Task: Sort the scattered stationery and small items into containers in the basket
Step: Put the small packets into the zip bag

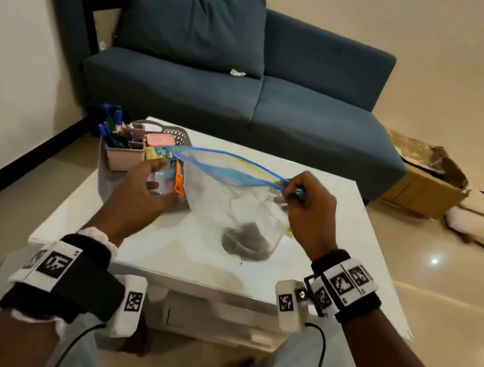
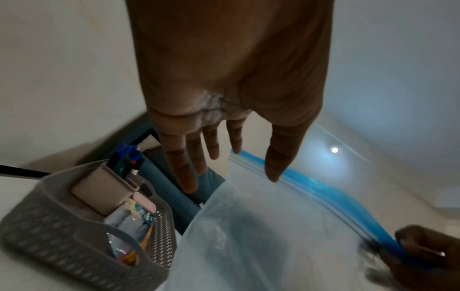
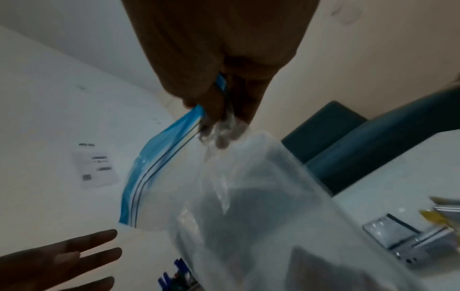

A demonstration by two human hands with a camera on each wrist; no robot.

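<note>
A clear zip bag (image 1: 232,194) with a blue seal strip hangs over the white table (image 1: 338,230). My right hand (image 1: 293,191) pinches its right top corner, as the right wrist view shows (image 3: 219,118). Something dark (image 1: 244,241) lies in the bag's bottom. My left hand (image 1: 158,182) hovers with fingers straight and spread beside the bag's left edge, holding nothing (image 2: 231,177). Just behind it stands the grey basket (image 1: 175,133), with a pink pen holder (image 1: 123,153) full of blue pens, a pink box and colourful packets.
A dark blue sofa (image 1: 233,87) stands behind the table. An open cardboard box (image 1: 425,180) and white wrapping lie on the floor at right. In the right wrist view, small clear and yellow items (image 3: 410,236) lie on the table beyond the bag.
</note>
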